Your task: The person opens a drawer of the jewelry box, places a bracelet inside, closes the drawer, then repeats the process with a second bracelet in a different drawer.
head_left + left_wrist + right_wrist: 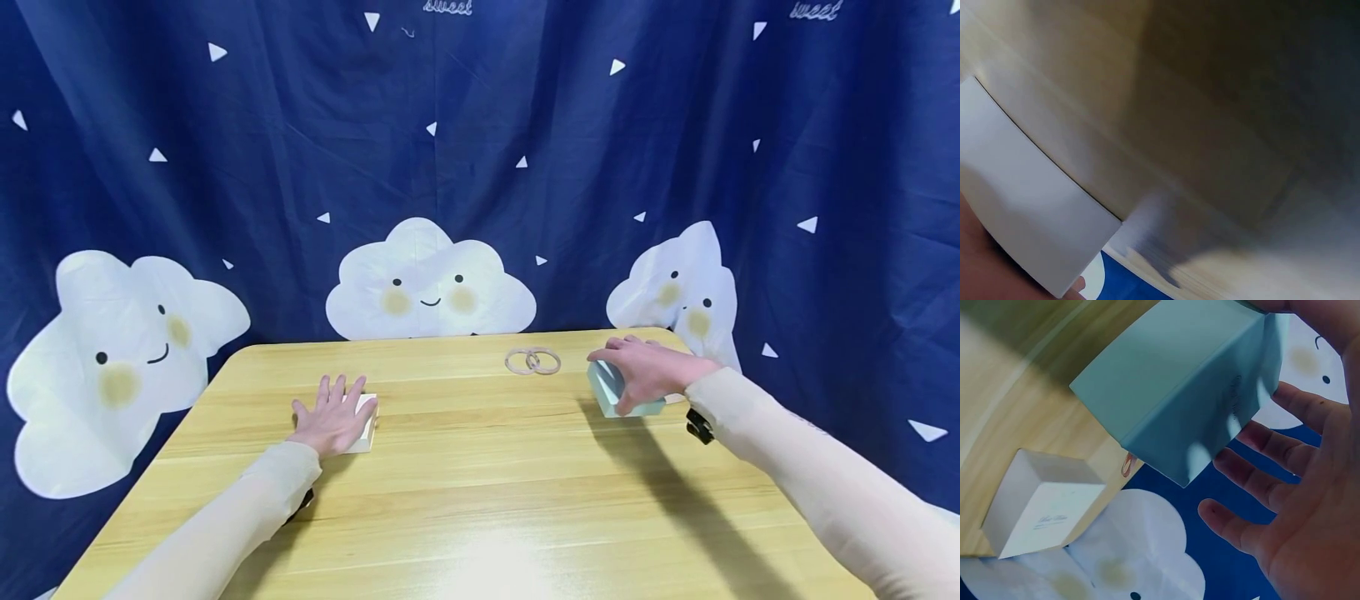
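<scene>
My right hand [647,371] grips a mint-green box [647,410] on the right side of the table. In the right wrist view the thumb lies at one edge of this mint box [1172,381], with fingertips along its printed side. The box is tilted, and its shadow falls on the wood. On the left, my left hand [335,421] rests palm down over a white box [363,439], its fingers straight and spread. The hand covers much of that box. The left wrist view shows the white box [1035,194] with part of the hand beside it.
Two interlocked-looking pale rings [533,361] lie near the back edge of the wooden table [465,467]. Another white box [1054,512] with small print stands near the mint one, mostly hidden in the head view. A blue cloud-patterned curtain [480,183] hangs behind the table.
</scene>
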The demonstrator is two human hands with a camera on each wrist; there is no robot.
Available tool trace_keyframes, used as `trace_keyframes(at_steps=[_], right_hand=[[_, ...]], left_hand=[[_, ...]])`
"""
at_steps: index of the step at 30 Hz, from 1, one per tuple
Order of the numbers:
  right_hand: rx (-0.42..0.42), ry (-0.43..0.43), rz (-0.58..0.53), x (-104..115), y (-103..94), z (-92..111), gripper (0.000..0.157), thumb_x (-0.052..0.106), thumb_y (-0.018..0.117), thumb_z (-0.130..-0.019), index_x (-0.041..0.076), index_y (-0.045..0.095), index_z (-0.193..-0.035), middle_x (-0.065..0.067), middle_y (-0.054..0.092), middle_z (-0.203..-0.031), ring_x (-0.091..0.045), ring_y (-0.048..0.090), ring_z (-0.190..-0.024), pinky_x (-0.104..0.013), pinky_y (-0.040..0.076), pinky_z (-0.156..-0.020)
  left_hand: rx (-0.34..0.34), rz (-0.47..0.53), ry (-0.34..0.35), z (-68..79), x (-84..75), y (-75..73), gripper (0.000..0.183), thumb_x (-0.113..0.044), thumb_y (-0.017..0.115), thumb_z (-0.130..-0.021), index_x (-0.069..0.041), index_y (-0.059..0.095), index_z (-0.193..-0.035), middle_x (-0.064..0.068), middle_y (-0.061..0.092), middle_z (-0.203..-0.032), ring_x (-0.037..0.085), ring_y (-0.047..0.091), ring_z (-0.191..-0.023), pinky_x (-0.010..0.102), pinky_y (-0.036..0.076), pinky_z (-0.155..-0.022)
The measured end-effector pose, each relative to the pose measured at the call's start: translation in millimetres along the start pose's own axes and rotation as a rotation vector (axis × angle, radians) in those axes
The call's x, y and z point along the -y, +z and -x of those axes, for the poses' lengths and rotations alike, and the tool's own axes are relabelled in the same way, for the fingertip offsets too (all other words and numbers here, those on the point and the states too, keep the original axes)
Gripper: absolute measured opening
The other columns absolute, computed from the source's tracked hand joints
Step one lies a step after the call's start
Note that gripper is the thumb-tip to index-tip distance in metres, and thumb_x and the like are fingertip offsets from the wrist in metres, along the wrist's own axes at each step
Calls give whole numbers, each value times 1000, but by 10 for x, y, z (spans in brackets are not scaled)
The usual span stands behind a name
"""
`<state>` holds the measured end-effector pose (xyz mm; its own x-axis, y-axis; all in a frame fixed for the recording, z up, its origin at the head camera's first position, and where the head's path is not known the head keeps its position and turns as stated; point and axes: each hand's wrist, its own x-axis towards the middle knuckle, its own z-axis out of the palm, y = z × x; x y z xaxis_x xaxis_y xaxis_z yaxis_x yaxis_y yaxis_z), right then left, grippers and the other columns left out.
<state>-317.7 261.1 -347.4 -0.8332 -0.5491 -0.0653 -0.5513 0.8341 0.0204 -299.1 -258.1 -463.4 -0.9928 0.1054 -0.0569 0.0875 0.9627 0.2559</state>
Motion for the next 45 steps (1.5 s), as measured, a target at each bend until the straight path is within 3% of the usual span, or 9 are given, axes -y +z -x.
trace_keyframes(at_steps=[12, 24, 35, 42, 45], right_hand=[[23, -36, -31, 189, -40, -247, 87, 37, 92, -61, 23, 56, -139, -3, 59, -115, -21, 54, -96, -33, 50, -71], [27, -80, 38, 403, -74, -522, 87, 41, 90, -62, 21, 57, -140, -2, 60, -115, -21, 52, -97, -35, 49, -76], [36, -104, 49, 604, -15, -798, 84, 42, 89, -62, 23, 59, -138, -1, 59, -111, -21, 52, -97, -37, 49, -76], [47, -116, 41, 748, 36, -954, 86, 42, 89, -62, 25, 57, -140, -1, 58, -112, -21, 51, -98, -38, 48, -78], [54, -123, 41, 805, 48, -1003, 84, 43, 89, -62, 26, 58, -138, 0, 58, -111, -21, 51, -96, -37, 48, -78]], left_hand=[[5, 5, -1, -12, 26, 21, 88, -74, 6, -97, -16, 11, -164, 27, 3, -167, 50, -8, -152, 87, -8, -100], [-3, 15, -5, -17, 38, 38, 84, -71, 10, -100, -16, 13, -163, 26, 6, -167, 49, -8, -152, 87, -8, -100], [-10, 7, -6, -9, 37, 29, 85, -72, 8, -99, -16, 13, -164, 26, 5, -167, 50, -7, -152, 87, -8, -101], [-13, 5, -10, 1, 35, 24, 77, -64, 16, -104, -15, 13, -163, 26, 6, -167, 50, -6, -152, 87, -8, -100], [-14, 9, -12, 0, 23, 31, 81, -68, 12, -102, -16, 13, -163, 26, 6, -167, 49, -7, -152, 87, -8, -101]])
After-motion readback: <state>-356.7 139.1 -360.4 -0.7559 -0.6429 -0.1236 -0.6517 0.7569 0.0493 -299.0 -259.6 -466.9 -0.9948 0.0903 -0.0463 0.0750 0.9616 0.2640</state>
